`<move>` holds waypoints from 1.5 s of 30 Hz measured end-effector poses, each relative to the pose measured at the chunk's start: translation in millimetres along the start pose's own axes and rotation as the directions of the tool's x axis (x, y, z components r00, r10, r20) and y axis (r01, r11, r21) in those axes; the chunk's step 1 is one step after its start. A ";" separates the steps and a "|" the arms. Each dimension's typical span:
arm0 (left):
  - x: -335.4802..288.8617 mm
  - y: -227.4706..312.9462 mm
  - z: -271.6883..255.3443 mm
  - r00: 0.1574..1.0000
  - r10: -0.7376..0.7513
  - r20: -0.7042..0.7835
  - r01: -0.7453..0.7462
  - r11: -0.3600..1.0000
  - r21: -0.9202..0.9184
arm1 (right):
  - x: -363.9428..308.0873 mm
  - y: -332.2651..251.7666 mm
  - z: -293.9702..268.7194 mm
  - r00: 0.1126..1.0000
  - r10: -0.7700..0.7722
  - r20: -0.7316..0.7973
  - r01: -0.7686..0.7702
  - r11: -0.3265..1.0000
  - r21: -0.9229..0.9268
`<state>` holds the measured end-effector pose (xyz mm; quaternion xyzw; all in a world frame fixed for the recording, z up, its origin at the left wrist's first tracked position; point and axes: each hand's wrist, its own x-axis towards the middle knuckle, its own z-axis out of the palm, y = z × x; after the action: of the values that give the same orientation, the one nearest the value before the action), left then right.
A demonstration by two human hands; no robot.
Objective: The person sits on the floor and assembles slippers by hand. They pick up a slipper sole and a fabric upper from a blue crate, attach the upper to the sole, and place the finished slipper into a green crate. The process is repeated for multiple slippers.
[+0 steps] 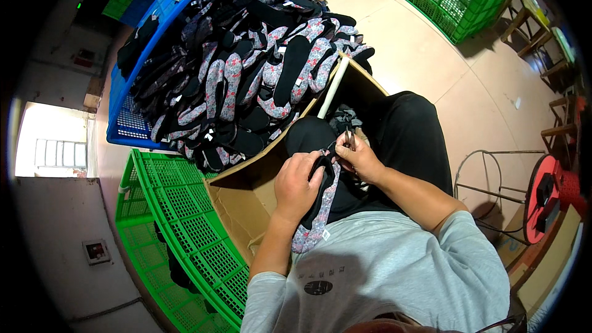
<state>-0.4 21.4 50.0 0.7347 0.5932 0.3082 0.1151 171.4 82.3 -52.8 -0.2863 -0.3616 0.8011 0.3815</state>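
Note:
My left hand [295, 180] is closed round a slipper [313, 229] with a grey and pink floral upper and a black lining. The slipper lies along my lap with a small white tag at its side. At the slipper's far end my right hand [360, 159] is closed on small metal thread snips [349, 139], whose blades point up and away from me. The fingertips of both hands almost meet there, and something thin and dark shows between them, too small to make out.
A blue crate [134, 122] heaped with similar slippers [234, 83] stands ahead. Beside my legs is a cardboard box [237, 213] with a pale tube [333, 86] at its edge. Green crates [185, 222] stand at the left and far right. A red stool [544, 194] is at the right.

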 end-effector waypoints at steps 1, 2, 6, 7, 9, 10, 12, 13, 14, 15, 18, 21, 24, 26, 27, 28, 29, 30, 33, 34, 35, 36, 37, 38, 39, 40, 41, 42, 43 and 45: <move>0.2 -3.2 2.3 1.000 0.001 -0.012 -0.001 1.000 -0.012 | 0.3 0.1 0.7 1.000 0.000 0.001 0.000 1.000 -0.002; 0.4 -6.3 4.5 1.000 0.001 -0.024 -0.001 1.000 -0.024 | 0.6 0.1 0.7 1.000 0.000 0.005 0.000 1.000 -0.002; 3.2 -17.4 6.0 0.985 -0.170 -0.017 0.161 0.958 -0.237 | 0.6 -0.7 2.0 1.000 0.011 0.012 -0.011 1.000 -0.003; 7.5 -17.5 3.5 0.972 -0.236 0.000 0.227 0.933 -0.279 | 0.7 -1.8 2.6 1.000 0.014 0.011 -0.014 1.000 -0.003; 17.9 -23.5 0.5 0.952 -0.306 0.021 0.295 0.896 -0.333 | 0.9 -0.9 1.9 1.000 0.020 0.003 -0.020 1.000 -0.015; 22.6 -30.1 2.1 0.948 -0.317 0.005 0.294 0.870 -0.395 | 1.2 -1.1 1.7 1.000 0.021 -0.001 -0.021 1.000 -0.019; 30.9 -36.4 1.9 0.922 -0.381 0.063 0.359 0.787 -0.502 | 1.4 -2.8 2.2 0.999 0.031 0.010 -0.031 0.999 -0.011; 34.8 -37.5 3.0 0.913 -0.399 0.089 0.374 0.727 -0.576 | 1.4 -3.0 2.8 0.999 0.038 0.015 -0.038 0.999 -0.009; 38.6 -38.1 4.2 0.903 -0.415 0.116 0.386 0.661 -0.644 | 1.5 -2.4 3.2 0.999 0.029 0.019 -0.029 1.000 0.000; 41.9 -38.4 5.3 0.892 -0.428 0.144 0.396 0.588 -0.705 | 1.9 -1.5 3.6 1.000 0.020 0.024 -0.020 1.000 0.011; 50.4 -31.1 10.6 0.870 -0.427 0.245 0.446 0.472 -0.760 | 1.7 -3.4 3.5 1.000 0.026 0.009 -0.026 1.000 0.017; 50.5 -28.2 16.1 0.845 -0.450 0.289 0.476 0.386 -0.791 | 1.5 -3.2 3.8 0.999 0.037 -0.004 -0.037 0.999 0.010; 47.8 -31.4 19.8 0.838 -0.436 0.328 0.493 0.347 -0.798 | 1.3 -4.5 4.3 0.999 0.051 -0.008 -0.051 0.999 -0.008; 45.8 -31.0 21.3 0.841 -0.431 0.327 0.486 0.337 -0.806 | 1.3 -4.2 3.6 0.998 0.064 -0.010 -0.065 0.998 -0.014; 45.7 -28.1 22.1 0.844 -0.438 0.310 0.473 0.335 -0.815 | 1.6 -3.5 2.5 0.997 0.070 -0.009 -0.071 0.997 -0.012; 45.2 -25.6 22.0 0.846 -0.444 0.295 0.461 0.334 -0.822 | 1.6 -2.7 1.7 0.997 0.076 -0.009 -0.076 0.997 -0.008; 43.0 -23.5 19.7 0.846 -0.451 0.285 0.466 0.363 -0.807 | 1.7 -2.1 1.5 0.997 0.071 -0.007 -0.071 0.997 0.004; 39.1 -25.3 20.5 0.849 -0.455 0.268 0.461 0.389 -0.798 | 1.9 -1.6 1.6 0.998 0.066 -0.005 -0.066 0.998 0.016; 25.0 -27.5 21.5 0.855 -0.465 0.229 0.448 0.441 -0.778 | 1.3 -2.4 2.2 0.996 0.084 -0.009 -0.083 0.995 0.055; 19.8 -26.5 21.2 0.867 -0.454 0.206 0.435 0.486 -0.758 | 1.1 -2.9 2.1 0.995 0.095 -0.013 -0.094 0.993 0.067; 14.5 -25.6 20.9 0.878 -0.442 0.183 0.421 0.531 -0.736 | 1.3 -2.4 1.7 0.996 0.088 -0.009 -0.087 0.994 0.065; 10.2 -24.8 20.8 0.889 -0.428 0.162 0.406 0.574 -0.711 | 1.8 -1.7 1.3 0.997 0.080 -0.005 -0.080 0.995 0.064; 7.6 -19.9 19.3 0.880 -0.447 0.160 0.427 0.597 -0.679 | 1.8 -0.7 1.2 0.997 0.074 -0.001 -0.074 0.995 0.062; 4.7 -18.1 19.1 0.883 -0.435 0.176 0.441 0.640 -0.630 | 1.7 -0.5 1.1 0.997 0.074 0.002 -0.074 0.994 0.075; 3.1 -16.8 19.2 0.906 -0.390 0.166 0.414 0.731 -0.542 | 1.6 -0.7 0.9 0.997 0.073 0.006 -0.073 0.993 0.088; 2.3 -14.5 19.1 0.925 -0.344 0.160 0.378 0.811 -0.447 | 1.5 -1.1 0.9 0.997 0.073 0.011 -0.073 0.992 0.099; 5.1 -6.9 18.7 0.954 -0.290 0.081 0.301 0.899 -0.318 | 1.7 -0.4 0.6 0.997 0.080 0.014 -0.082 0.990 0.119; 4.5 -4.4 20.9 0.966 -0.256 0.045 0.259 0.936 -0.237 | 2.1 1.1 0.1 0.996 0.088 0.016 -0.090 0.986 0.138; 4.6 -2.2 23.1 0.976 -0.216 0.010 0.215 0.965 -0.154 | 2.4 0.6 0.0 0.995 0.093 0.018 -0.095 0.983 0.157; 6.0 1.2 25.3 0.985 -0.174 -0.019 0.172 0.983 -0.070 | 1.6 -2.8 2.1 0.994 0.105 -0.002 -0.103 0.978 0.183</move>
<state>16.2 31.7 32.7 0.6721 0.6453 0.3265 0.1589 170.0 84.1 -49.6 -0.2733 -0.2689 0.8482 0.3656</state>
